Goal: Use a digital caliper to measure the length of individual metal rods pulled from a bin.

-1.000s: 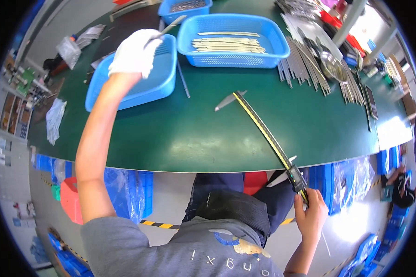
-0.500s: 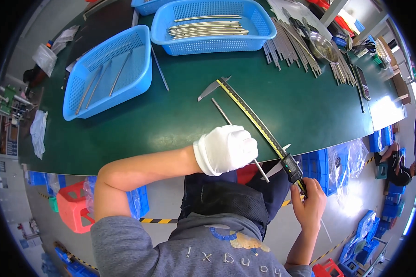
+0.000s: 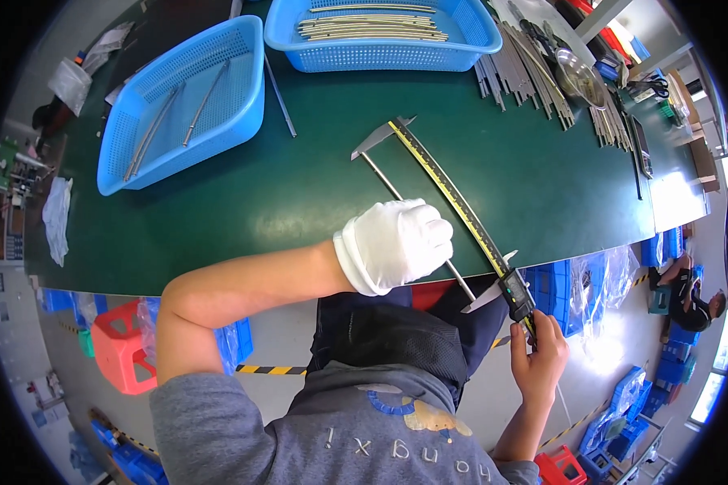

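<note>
My left hand (image 3: 396, 245), in a white glove, is curled shut over a thin metal rod (image 3: 384, 182) near the front edge of the green table (image 3: 243, 194). My bare right hand (image 3: 539, 361) hangs just off that edge with its fingers wrapped round the sliding head of a long digital caliper (image 3: 453, 198). The rod lies beside the caliper beam, its far end against the fixed jaw, its near end at the sliding jaw beyond the table edge.

I'd judge a good reading wants the rod seated square on both jaw faces and parallel to the beam, the slider closed with light thumb pressure only, and the glove steadying rather than bending the rod.

Further out, a blue basket (image 3: 188, 101) at the far left holds a few rods; a second blue basket (image 3: 384, 32) at the far edge holds a bundle. Loose metal strips (image 3: 534, 69) fan toward the far right corner. Below the table I see a red stool (image 3: 125, 347), blue crates (image 3: 574, 279) and striped floor tape (image 3: 267, 369)
</note>
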`<state>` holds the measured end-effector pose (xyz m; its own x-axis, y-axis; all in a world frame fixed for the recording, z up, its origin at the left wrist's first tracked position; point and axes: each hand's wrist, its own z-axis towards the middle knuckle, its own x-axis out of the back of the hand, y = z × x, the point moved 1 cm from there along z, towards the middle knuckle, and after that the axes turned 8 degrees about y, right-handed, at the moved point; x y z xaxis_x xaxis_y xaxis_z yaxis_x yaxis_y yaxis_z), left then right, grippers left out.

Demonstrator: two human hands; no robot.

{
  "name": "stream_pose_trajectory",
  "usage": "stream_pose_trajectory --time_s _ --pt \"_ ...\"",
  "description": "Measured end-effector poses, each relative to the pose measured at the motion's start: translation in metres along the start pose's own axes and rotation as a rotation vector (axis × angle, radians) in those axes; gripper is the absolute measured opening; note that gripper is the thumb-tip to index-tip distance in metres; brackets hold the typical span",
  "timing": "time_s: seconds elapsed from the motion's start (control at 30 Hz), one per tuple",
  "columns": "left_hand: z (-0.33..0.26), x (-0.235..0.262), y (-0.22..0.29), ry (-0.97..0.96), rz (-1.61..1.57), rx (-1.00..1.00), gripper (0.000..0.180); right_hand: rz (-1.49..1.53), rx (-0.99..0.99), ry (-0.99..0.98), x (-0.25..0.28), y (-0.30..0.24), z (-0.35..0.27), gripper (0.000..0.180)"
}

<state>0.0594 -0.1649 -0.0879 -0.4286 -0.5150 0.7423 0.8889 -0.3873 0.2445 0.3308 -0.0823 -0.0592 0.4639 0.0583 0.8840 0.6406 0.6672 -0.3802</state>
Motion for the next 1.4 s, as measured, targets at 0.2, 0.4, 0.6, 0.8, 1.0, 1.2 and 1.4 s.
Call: stream_pose_trajectory --time_s 0.2,0.4,0.6,0.8,1.0,1.2,1.4 --pt "0.000 0.001 -0.001 0.017 -0.007 -0.008 0.020 0.031 -0.008 -0.025 0.003 0.000 0.000 0.028" --pt "0.004 -0.002 0.002 -0.035 0.040 -0.002 0.013 0.033 -0.018 -0.016 0.002 0.002 -0.002 0.029" --pt "0.002 -0.002 0.001 0.008 0.016 0.004 0.011 0.026 -0.018 -0.012 0.002 0.000 -0.002 0.028" --pt "0.000 0.004 0.004 -0.005 0.015 0.008 0.010 0.030 -0.016 -0.013 0.003 0.000 -0.004 0.028" --pt "0.000 0.010 0.005 -0.073 -0.008 0.032 0.017 0.028 -0.020 -0.020 0.005 0.000 -0.006 0.029" --pt "0.004 0.016 -0.002 -0.047 -0.007 -0.044 0.021 0.033 0.007 -0.008 0.006 -0.001 -0.003 0.027" --pt "0.007 0.021 -0.003 -0.035 -0.036 -0.014 0.023 0.101 -0.031 0.023 -0.002 0.001 -0.006 0.025"
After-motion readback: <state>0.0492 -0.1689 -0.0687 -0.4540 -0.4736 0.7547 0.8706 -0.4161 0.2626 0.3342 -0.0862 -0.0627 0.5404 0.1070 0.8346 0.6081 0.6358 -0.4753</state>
